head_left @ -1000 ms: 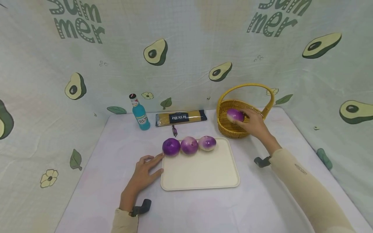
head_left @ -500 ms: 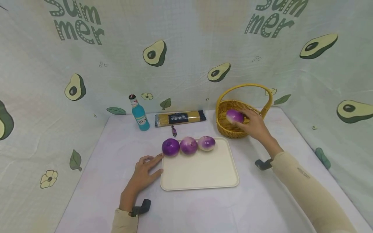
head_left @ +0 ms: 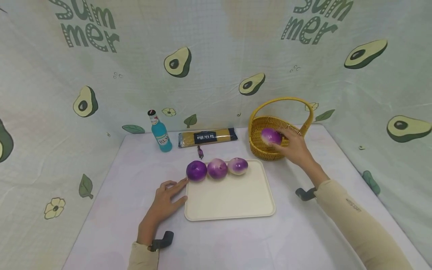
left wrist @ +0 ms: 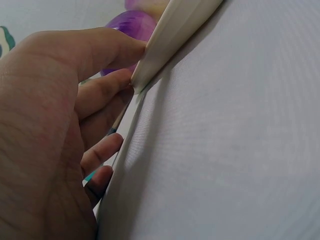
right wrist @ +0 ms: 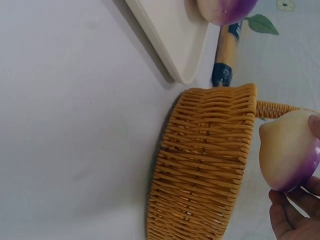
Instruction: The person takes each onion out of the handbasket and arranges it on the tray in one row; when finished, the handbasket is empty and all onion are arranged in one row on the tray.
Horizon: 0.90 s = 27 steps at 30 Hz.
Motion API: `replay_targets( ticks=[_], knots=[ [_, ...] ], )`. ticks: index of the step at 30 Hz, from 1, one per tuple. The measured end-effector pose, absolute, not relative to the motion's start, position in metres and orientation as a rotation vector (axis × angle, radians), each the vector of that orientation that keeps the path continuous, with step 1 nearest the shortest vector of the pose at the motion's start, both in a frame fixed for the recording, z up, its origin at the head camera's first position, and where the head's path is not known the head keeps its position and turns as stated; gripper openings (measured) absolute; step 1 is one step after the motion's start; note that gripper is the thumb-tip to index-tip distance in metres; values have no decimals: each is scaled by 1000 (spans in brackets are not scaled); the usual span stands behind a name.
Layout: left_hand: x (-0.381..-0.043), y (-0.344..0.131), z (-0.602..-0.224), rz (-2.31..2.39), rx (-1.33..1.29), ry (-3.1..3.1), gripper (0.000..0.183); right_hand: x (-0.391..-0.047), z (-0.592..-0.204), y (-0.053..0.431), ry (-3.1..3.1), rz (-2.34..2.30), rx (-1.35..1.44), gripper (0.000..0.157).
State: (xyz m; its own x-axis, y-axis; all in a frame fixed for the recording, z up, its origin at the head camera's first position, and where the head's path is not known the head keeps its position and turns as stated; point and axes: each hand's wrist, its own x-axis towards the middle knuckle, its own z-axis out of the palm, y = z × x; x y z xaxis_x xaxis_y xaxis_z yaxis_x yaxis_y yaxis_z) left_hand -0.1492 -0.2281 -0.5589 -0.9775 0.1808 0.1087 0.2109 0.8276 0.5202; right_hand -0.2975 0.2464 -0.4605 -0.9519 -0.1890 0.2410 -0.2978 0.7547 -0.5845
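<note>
My right hand [head_left: 293,146] grips a purple-and-white turnip [head_left: 271,136] at the mouth of the yellow wicker basket [head_left: 264,152]. From the right wrist, this turnip [right wrist: 287,150] appears beside the basket's rim, with fingertips and thumb round it. On the left, my left hand [head_left: 165,200] touches the outer left edge of a cream tray [head_left: 229,202], fingers spread. The left wrist view has its fingertips against the tray's rim [left wrist: 157,50]. Along the tray's back edge sit three turnips: a deep purple one [head_left: 196,171], a paler one [head_left: 217,168] and a white-and-purple one [head_left: 237,166].
Behind the tray lie a pasta packet [head_left: 207,137] and a small wrapped candy [head_left: 200,152]. A blue bottle [head_left: 161,133] stands at the back left. The basket's tall handle [head_left: 283,99] arches above its opening. A printed cloth backdrop [head_left: 209,37] rises behind the table.
The head view has shifted slightly, moving the scene a little to the left. Both hands keep nearly the same places, and the right one still holds the turnip at the basket.
</note>
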Motion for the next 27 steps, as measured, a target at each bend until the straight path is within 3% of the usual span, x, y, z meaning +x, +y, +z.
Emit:
replay_targets(
  ticks=[27],
  knots=[
    [-150,-231,-558,-930,-251,-3031,64,-270,-470,236,-2705,973,495,63]
  ],
)
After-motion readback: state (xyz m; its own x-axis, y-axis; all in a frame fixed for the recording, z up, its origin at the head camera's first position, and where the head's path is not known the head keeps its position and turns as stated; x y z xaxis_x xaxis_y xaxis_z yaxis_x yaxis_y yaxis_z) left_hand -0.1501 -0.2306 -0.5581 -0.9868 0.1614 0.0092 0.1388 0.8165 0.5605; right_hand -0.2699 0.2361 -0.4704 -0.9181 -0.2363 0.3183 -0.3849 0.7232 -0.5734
